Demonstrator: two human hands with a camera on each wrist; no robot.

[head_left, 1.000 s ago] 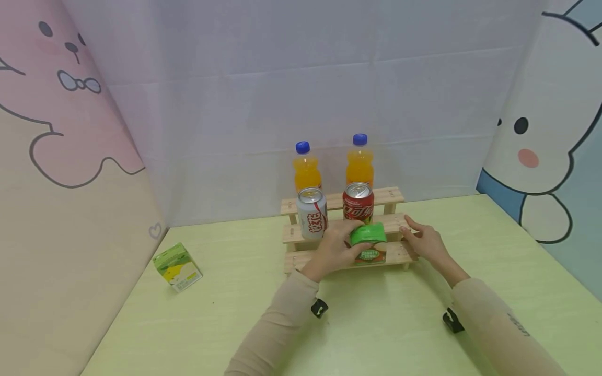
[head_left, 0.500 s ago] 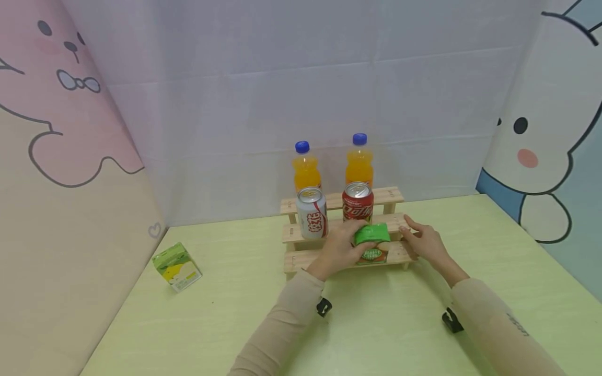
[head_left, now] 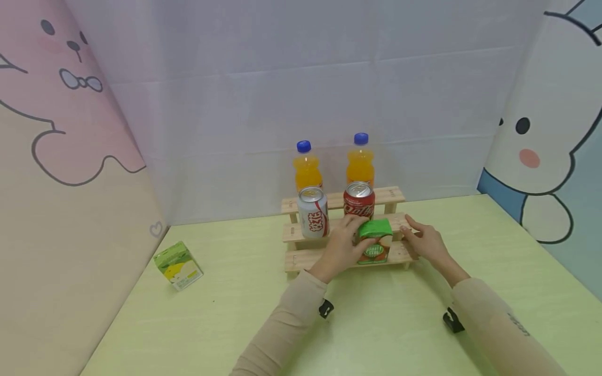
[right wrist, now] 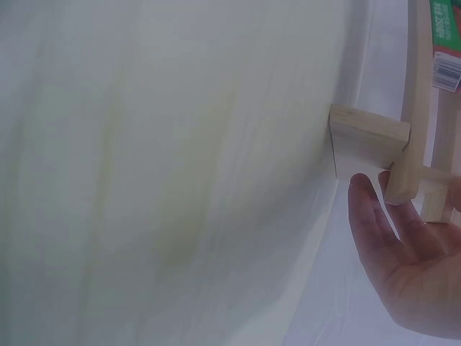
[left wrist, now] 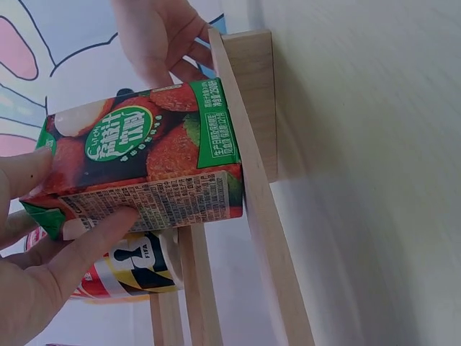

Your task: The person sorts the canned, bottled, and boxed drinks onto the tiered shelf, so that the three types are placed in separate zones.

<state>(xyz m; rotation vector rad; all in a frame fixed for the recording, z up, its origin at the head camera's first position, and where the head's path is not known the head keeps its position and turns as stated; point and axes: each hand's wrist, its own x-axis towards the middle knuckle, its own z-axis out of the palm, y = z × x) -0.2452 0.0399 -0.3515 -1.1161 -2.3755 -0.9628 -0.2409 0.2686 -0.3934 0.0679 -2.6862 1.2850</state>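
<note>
My left hand [head_left: 342, 247] holds a lychee juice carton [head_left: 376, 248], green-topped with red fruit printed on it. The carton stands at the right part of the lowest step of a three-tier wooden rack [head_left: 303, 259]. In the left wrist view, the thumb and fingers lie around the top end of the juice carton [left wrist: 137, 151], its base at the board. My right hand [head_left: 427, 243] grips the right end of the rack. The right wrist view shows its fingers [right wrist: 371, 223] around a board end [right wrist: 403, 184].
On the middle step stand a white can [head_left: 312, 213] and a red can [head_left: 359, 200]. Two orange drink bottles [head_left: 307, 169] with blue caps stand behind, against the white backdrop. A green and yellow carton [head_left: 179, 265] sits on the table's left.
The lychee juice carton has shifted a little to the right along the lowest step and turned, its front now showing more fully. My left hand has moved with it; the right hand has stayed.
</note>
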